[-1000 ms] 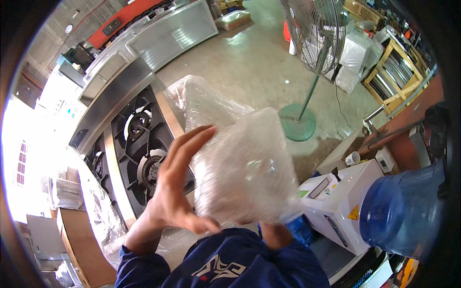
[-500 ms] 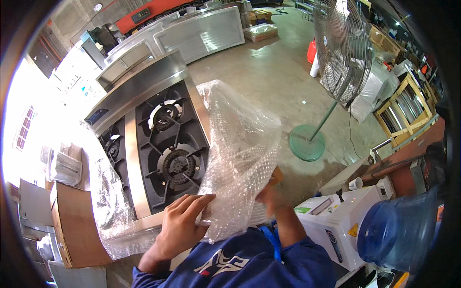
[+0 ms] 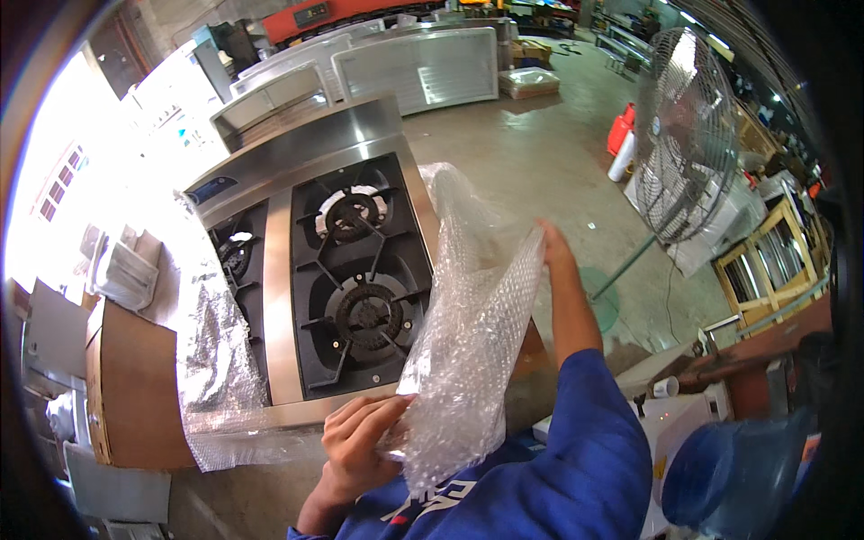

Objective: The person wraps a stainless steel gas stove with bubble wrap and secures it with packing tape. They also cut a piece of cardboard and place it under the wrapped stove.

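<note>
A sheet of clear bubble wrap (image 3: 477,333) drapes down the right side of a stainless steel gas stove (image 3: 283,333). Black pan supports cover the burners (image 3: 369,315) on its top. At the stove's near right corner, my left hand (image 3: 360,441) is closed on the wrap's near edge. My right arm reaches forward on the right, and my right hand (image 3: 553,243) grips the wrap's outer edge and holds it up off the stove's side. Part of that hand is behind the plastic. More bubble wrap (image 3: 216,351) hangs over the stove's left and front edges.
A standing fan (image 3: 688,135) with a green base is on the floor to the right. A white appliance with a blue water bottle (image 3: 738,472) stands close by my right side. Cardboard (image 3: 135,387) leans at the left. Steel units (image 3: 418,72) stand behind the stove.
My right hand has moved forward and up from near my body, lifting the wrap's outer edge. My left hand keeps its hold near the corner. The view has shifted slightly.
</note>
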Demonstrator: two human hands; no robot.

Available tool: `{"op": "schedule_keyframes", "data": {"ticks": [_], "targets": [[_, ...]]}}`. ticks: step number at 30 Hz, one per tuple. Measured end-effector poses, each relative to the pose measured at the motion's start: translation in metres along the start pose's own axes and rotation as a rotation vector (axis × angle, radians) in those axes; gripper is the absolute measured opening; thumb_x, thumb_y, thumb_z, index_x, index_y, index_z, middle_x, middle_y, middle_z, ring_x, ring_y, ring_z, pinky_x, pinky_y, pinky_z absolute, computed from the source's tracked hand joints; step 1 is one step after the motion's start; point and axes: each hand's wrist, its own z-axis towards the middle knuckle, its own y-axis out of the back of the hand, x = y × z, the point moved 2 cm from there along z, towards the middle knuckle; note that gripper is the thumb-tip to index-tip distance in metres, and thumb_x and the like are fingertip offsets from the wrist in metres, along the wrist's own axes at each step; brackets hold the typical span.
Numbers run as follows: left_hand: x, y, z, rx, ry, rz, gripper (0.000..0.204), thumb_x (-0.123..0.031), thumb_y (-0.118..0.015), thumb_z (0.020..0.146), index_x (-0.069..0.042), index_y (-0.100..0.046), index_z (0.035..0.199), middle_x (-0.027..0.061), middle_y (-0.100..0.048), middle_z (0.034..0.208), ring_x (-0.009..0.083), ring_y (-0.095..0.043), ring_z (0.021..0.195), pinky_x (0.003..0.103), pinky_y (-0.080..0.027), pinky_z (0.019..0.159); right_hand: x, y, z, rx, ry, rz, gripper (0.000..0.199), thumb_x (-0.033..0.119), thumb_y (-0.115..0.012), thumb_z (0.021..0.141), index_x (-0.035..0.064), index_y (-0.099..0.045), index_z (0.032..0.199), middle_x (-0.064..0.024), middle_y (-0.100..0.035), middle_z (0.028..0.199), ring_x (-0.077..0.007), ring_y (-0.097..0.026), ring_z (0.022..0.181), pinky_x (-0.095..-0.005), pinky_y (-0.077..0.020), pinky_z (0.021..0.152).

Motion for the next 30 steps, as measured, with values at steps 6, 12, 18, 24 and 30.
{"op": "schedule_keyframes", "data": {"ticks": [6,12,18,24,30], "targets": [[-0.005,-0.010,-0.074,-0.665,0.551,0.226,0.051,-0.044,-0.063,0.098,0.005,-0.068,0.108,0.0167,-0.070,0.104,0.0255,-0.070,0.092,0.035,-0.055,0.081,0.139,-0.310,0.030,0.373,0.473,-0.002,0.032,0.025,-0.066,0.091,0.0035,-0.071,0.114,-0.0064,-0.071,0.103,-0.0185,-0.062,0.084,-0.0359,-0.0517,0.077],[0.007,-0.054,-0.137,-1.301,0.762,-0.558,0.050,-0.038,-0.052,0.102,-0.002,-0.053,0.135,0.0128,-0.063,0.122,0.0305,-0.064,0.107,0.043,-0.052,0.088,0.086,-0.606,-0.003,0.426,1.181,-1.123,0.037,0.031,-0.069,0.078,0.0023,-0.074,0.100,-0.0200,-0.073,0.100,-0.0343,-0.071,0.094,-0.0405,-0.0564,0.085],[0.032,-0.061,-0.231,-1.319,0.929,-0.523,0.054,-0.029,-0.052,0.093,-0.003,-0.051,0.140,0.0163,-0.057,0.133,0.0293,-0.057,0.121,0.042,-0.047,0.098,-0.089,-0.644,-0.058,0.571,0.635,-1.473,0.038,0.020,-0.069,0.084,0.0062,-0.072,0.119,-0.0167,-0.067,0.130,-0.0286,-0.063,0.124,-0.0404,-0.0508,0.103],[-0.007,0.049,-0.151,-1.319,0.727,0.061,0.071,-0.021,-0.052,0.081,-0.003,-0.045,0.149,0.0171,-0.051,0.146,0.0318,-0.048,0.135,0.047,-0.035,0.114,-0.113,-0.636,-0.019,0.682,0.649,-1.466,0.065,0.053,-0.067,0.087,-0.0046,-0.069,0.119,-0.0273,-0.065,0.126,-0.0368,-0.063,0.121,-0.0403,-0.0491,0.104],[0.084,0.032,-0.081,-0.165,1.193,0.803,0.064,-0.050,-0.054,0.100,-0.002,-0.052,0.142,0.0240,-0.057,0.135,0.0411,-0.052,0.127,0.049,-0.041,0.106,-0.106,-0.622,-0.024,1.026,0.764,-1.471,0.074,0.053,-0.064,0.092,-0.0025,-0.054,0.140,-0.0235,-0.064,0.131,-0.0369,-0.060,0.125,-0.0396,-0.0440,0.110]]}}
